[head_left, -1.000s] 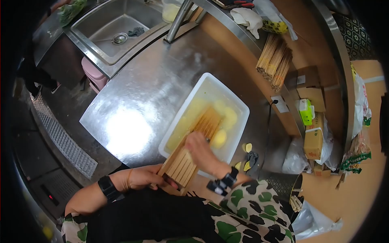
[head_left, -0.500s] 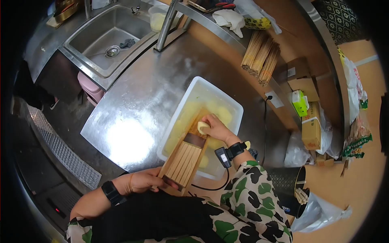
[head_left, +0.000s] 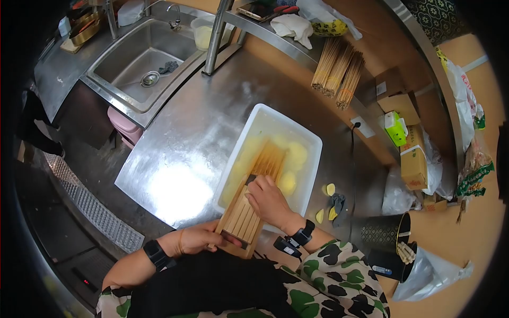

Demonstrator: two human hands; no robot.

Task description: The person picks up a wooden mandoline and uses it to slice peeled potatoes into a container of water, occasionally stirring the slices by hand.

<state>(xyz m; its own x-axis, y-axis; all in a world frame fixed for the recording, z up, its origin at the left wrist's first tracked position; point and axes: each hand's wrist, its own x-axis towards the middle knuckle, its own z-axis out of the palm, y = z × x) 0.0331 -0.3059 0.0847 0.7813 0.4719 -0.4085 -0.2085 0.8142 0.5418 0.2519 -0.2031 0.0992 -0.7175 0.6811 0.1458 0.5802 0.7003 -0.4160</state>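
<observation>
The white tub [head_left: 290,123] stands by the bench's [head_left: 212,116] near edge, holding cloudy yellowish water and yellow potatoes [head_left: 288,183]. A wooden slicer [head_left: 245,220] slants into it, its far end in the water. The left hand [head_left: 204,238] grips the slicer's near end; the right hand [head_left: 269,204] curls down over its blade, and whether it grips anything underneath cannot be told. Toward the right, a black pot [head_left: 389,269] holds sticks [head_left: 407,253].
</observation>
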